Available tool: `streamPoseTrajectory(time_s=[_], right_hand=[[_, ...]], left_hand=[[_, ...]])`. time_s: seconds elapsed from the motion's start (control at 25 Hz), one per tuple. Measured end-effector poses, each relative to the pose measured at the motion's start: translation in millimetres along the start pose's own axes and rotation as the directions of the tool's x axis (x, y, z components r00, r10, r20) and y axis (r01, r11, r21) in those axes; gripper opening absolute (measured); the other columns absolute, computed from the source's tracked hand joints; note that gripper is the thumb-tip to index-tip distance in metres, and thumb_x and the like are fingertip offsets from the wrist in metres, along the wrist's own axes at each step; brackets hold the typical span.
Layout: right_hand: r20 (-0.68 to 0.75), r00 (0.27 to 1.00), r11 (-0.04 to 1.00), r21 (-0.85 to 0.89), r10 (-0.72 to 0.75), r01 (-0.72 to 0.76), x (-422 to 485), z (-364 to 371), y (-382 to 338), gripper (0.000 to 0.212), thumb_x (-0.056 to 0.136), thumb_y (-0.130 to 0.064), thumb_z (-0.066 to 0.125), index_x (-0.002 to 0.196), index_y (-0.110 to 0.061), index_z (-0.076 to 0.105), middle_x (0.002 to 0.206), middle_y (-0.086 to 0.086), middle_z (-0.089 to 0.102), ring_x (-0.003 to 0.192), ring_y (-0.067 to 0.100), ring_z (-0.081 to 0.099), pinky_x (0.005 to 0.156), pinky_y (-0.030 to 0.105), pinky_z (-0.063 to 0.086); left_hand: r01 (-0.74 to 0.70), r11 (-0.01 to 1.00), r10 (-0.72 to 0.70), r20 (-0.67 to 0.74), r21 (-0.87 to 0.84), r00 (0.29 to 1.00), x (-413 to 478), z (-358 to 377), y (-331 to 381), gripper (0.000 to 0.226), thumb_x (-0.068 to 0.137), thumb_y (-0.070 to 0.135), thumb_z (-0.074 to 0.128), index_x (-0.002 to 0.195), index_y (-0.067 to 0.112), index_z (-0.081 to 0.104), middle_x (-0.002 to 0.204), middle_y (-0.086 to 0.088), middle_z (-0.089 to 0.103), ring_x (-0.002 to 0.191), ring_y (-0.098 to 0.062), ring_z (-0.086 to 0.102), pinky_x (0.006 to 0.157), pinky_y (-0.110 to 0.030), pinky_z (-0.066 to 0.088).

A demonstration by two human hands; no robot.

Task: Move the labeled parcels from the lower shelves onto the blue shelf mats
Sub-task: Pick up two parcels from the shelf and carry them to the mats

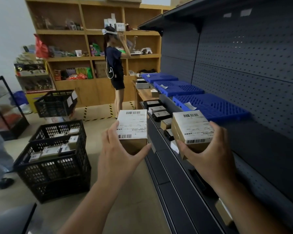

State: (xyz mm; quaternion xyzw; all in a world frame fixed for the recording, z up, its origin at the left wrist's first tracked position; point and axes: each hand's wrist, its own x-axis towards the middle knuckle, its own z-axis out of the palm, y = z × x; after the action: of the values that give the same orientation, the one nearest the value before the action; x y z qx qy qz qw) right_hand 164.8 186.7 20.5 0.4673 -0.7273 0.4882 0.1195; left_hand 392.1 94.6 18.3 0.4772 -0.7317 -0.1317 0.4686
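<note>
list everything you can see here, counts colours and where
left parcel: 1, brown, white label, in left hand
right parcel: 1, brown, white label, in right hand
shelf mats: 3, blue, in a row on the dark shelf
small parcels: several, black and tan, just below the mats
crates: 3, black, left, two stacked
wooden shelving: 1, tan, back wall
other person: 1, dark clothes, by the wooden shelving
left hand: 1, grips left parcel
right hand: 1, grips right parcel

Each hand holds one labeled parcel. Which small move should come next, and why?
Probably carry the right parcel, gripped by the right hand, forward onto the nearest blue mat. That mat lies just beyond it and bears only a paper slip; the left parcel in the left hand is farther away.
</note>
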Motion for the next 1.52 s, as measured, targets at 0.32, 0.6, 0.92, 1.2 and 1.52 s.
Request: streamPoseTrajectory(time_s=[0.32,0.6,0.92,1.2,1.52], right_hand=[[0.056,0.997,0.994,0.097,-0.061,0.055,77.6,79.1,25.5,0.104,0.062,-0.070,0.077,0.143,-0.020,0.035,0.136,0.003,0.044,0.118,0.018,0.050,0.081,0.036,0.052],[0.099,0.993,0.991,0.118,-0.071,0.059,141.3,162.9,31.5,0.108,0.061,-0.080,0.066,0.144,-0.018,0.034,0.136,0.004,0.043,0.123,0.022,0.047,0.082,0.033,0.044],[0.076,0.995,0.994,0.095,-0.070,0.063,229.2,307.7,21.7,0.104,0.064,-0.072,0.075,0.145,-0.022,0.032,0.140,0.002,0.041,0.124,0.021,0.047,0.083,0.036,0.047],[0.069,0.997,0.998,0.056,-0.041,0.038,309.5,426.7,4.5,0.104,0.064,-0.073,0.073,0.144,-0.019,0.034,0.136,0.004,0.044,0.120,0.020,0.048,0.078,0.030,0.041],[0.057,0.997,0.994,0.102,-0.053,0.047,423.2,556.4,27.7,0.100,0.064,-0.073,0.074,0.140,-0.023,0.035,0.132,0.001,0.045,0.112,0.008,0.043,0.071,0.014,0.034]], left_hand=[[0.057,0.998,-0.055,-0.054,0.038,0.997,66.2,48.8,-19.2,0.116,0.063,0.084,0.069,0.154,0.033,0.019,0.150,0.012,0.038,0.119,0.015,0.022,0.092,-0.021,0.033],[0.093,0.994,-0.089,-0.063,0.061,0.994,146.5,89.7,-57.5,0.121,0.057,0.090,0.067,0.154,0.036,0.018,0.152,0.014,0.039,0.123,0.008,0.031,0.094,-0.024,0.036],[0.068,0.997,-0.067,-0.069,0.020,0.995,284.3,139.5,-155.9,0.118,0.059,0.085,0.071,0.152,0.033,0.020,0.149,0.011,0.042,0.118,0.010,0.030,0.093,-0.020,0.034],[0.073,0.997,-0.072,-0.056,0.015,0.996,415.5,178.9,-230.7,0.122,0.057,0.091,0.067,0.152,0.031,0.020,0.149,0.009,0.042,0.120,0.004,0.034,0.094,-0.024,0.042],[0.053,0.998,-0.052,-0.033,0.019,0.998,552.7,262.0,-291.0,0.124,0.057,0.089,0.070,0.153,0.030,0.019,0.151,0.011,0.038,0.129,0.002,0.034,0.094,-0.021,0.036]])
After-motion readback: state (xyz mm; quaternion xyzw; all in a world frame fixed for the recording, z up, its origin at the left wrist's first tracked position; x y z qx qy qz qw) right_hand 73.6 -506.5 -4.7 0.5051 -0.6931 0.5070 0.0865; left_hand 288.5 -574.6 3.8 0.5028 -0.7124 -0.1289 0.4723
